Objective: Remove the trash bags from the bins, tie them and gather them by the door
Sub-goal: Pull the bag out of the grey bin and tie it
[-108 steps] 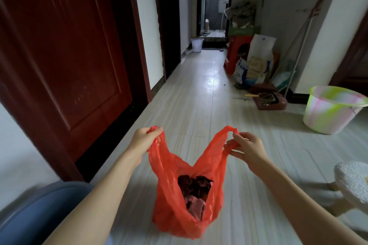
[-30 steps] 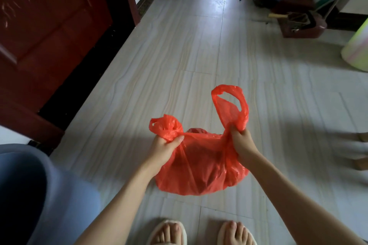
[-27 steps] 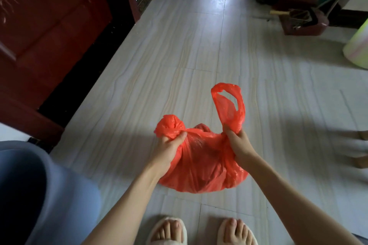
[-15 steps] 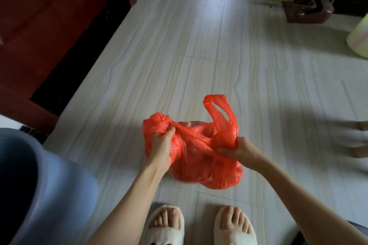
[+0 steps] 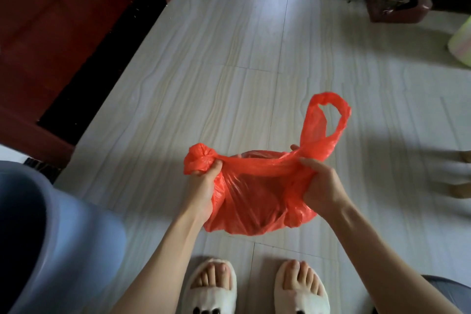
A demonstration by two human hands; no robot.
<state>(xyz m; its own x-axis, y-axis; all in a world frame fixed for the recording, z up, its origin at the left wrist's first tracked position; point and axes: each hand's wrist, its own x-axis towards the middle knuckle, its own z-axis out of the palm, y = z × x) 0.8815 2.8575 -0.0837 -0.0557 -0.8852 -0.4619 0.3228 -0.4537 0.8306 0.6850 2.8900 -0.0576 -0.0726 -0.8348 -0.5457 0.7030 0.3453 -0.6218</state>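
A filled red plastic trash bag (image 5: 251, 201) hangs above the tiled floor in front of my feet. My left hand (image 5: 202, 185) grips its left handle, bunched into a wad above my fist. My right hand (image 5: 319, 183) grips the base of the right handle, whose loop (image 5: 327, 122) stands up free. The plastic between my two hands is pulled taut across the bag's mouth, so its contents are hidden. A blue-grey bin (image 5: 48, 239) stands at the lower left with its dark inside showing.
A dark red wooden door (image 5: 53, 33) and its frame run along the left. A dark red dustpan with a broom (image 5: 397, 5) lies at the top right, a pale green tub (image 5: 462, 43) at the right edge. White slippers (image 5: 254, 288) are on my feet.
Since half a second ago my hands have drawn apart, pulling the handles sideways and stretching the plastic over the bag's mouth. Earlier I held the bag open by both handles.
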